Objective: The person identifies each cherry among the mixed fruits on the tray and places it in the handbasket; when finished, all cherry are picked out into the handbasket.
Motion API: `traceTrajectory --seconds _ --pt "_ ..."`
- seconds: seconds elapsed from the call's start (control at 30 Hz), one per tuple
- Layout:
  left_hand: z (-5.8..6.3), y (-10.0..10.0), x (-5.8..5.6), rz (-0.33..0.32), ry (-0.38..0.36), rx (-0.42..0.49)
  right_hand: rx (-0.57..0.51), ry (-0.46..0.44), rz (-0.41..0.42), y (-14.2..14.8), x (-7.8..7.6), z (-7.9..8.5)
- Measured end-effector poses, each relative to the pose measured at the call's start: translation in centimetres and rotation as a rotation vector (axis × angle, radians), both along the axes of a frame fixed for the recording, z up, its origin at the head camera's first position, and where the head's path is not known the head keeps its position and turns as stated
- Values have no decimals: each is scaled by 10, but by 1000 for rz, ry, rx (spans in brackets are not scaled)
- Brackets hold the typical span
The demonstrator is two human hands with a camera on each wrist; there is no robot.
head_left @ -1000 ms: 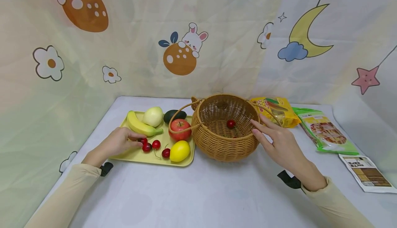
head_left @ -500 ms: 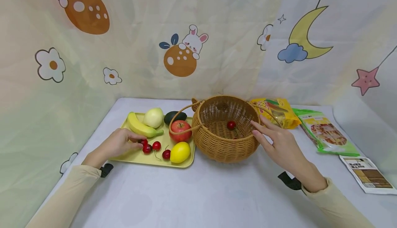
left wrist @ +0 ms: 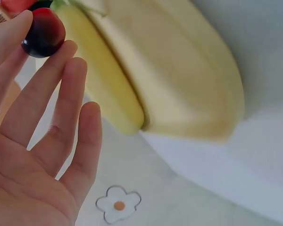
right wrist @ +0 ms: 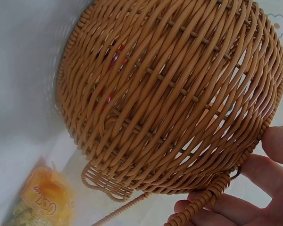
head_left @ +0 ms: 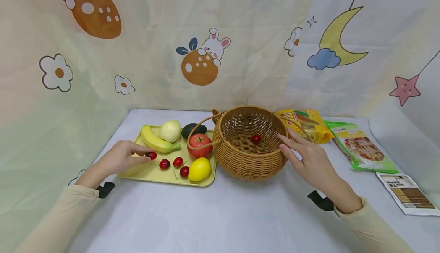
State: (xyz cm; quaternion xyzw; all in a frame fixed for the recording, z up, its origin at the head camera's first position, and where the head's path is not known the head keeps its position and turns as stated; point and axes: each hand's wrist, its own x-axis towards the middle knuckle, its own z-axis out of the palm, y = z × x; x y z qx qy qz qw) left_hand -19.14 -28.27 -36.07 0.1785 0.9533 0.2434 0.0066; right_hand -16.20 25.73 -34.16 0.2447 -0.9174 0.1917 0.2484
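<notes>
My left hand (head_left: pixel 121 156) pinches a dark red cherry (left wrist: pixel 43 32) between thumb and fingertips, over the left part of the yellow tray (head_left: pixel 154 175). To its right on the tray lie further cherries (head_left: pixel 164 164), some with stems. My right hand (head_left: pixel 309 161) holds the rim of the brown wicker basket (head_left: pixel 249 167) at its right side, near the handle joint. In the right wrist view, its thumb lies by the rim and other fingers pass behind the handle (right wrist: pixel 198 205). Inside the basket sits a cherry (head_left: pixel 256 139); a bit of red shows below it.
The tray also bears a banana (head_left: pixel 156 142), a pale round fruit (head_left: pixel 170 130), a dark green avocado-like fruit (head_left: pixel 194 129), a red apple (head_left: pixel 199 146) and a lemon (head_left: pixel 199 169). Right of the basket lie a yellow bag (head_left: pixel 309 125), a green packet (head_left: pixel 362 146) and a white-brown pouch (head_left: pixel 407 193).
My left hand has moved left with a cherry, away from the other cherries. One cherry left on the tray has shifted slightly right. The right hand and the basket have stayed put.
</notes>
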Motion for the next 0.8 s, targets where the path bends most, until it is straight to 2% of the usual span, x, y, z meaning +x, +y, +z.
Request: traceTrajectory --seconds 0.2,0.33,0.53,0.63,0.8 --pt "24 -5 5 25 -23 -7 1 -3 6 0 0 0" --pt "45 -1 2 -1 -36 -27 1 2 7 0 0 1" --pt "74 18 -10 -78 -16 -37 8 14 0 0 -1 1" --pt "84 30 -19 -118 -30 -28 13 16 -3 0 -1 1" --pt "98 56 -35 -175 -38 -65 6 9 5 0 -1 0"
